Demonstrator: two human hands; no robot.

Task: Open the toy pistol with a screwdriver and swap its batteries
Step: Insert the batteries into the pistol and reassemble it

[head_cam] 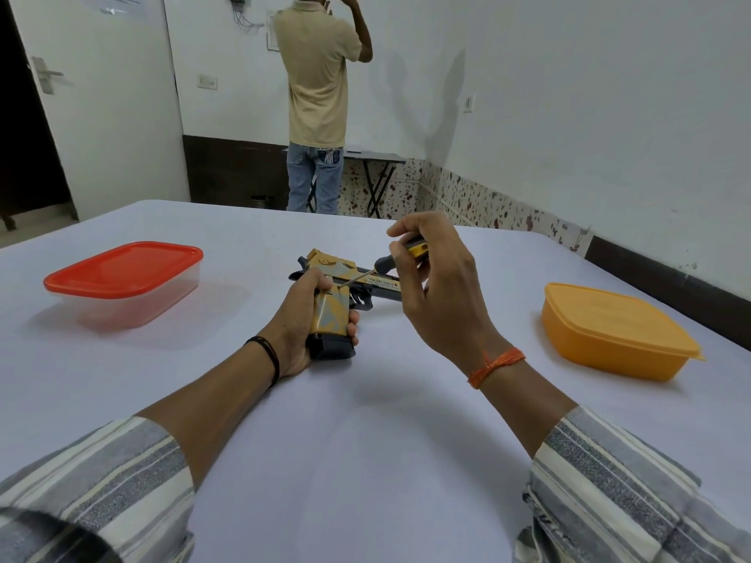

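Left side of desk [365, 440], toward far-left corner: 1 clear box w/ red lid [124, 282], lid on, contents not visible.

Desk centre: left hand [302, 319] wrapped round the grip of the toy pistol [337, 298], fingers curled and closed on it. Pistol lies on its side on the desk, yellow/grey body, black base at the grip's bottom end, barrel pointing right.

Just right of that: right hand [430, 278] raised above the pistol, fingertips pinching the handle of the screwdriver [390, 264]; hand closed on the tool, not open. Shaft slants down-left; tip sits on the pistol's side at the top of the grip, close to the left thumb. Screw head too small to confirm.

Right side of desk, near right edge: 1 yellow box [617, 331], lid on, contents hidden.

Step in hand, by my judgement: undoing a cover screw; opening stage, early in the task. No cover off, no batteries seen.

Next move calls for: tip kept square in the screw, downward pressure while turning, left hand holding the pistol flat so it doesn't twist. Risk: tip slipping toward the left thumb; small screw rolling off once free.

Count: pistols 1; screwdrivers 1; lidded boxes 2; batteries 0 visible; loose screws 0 visible. 2nd person stands beyond the far edge, back turned, not involved.
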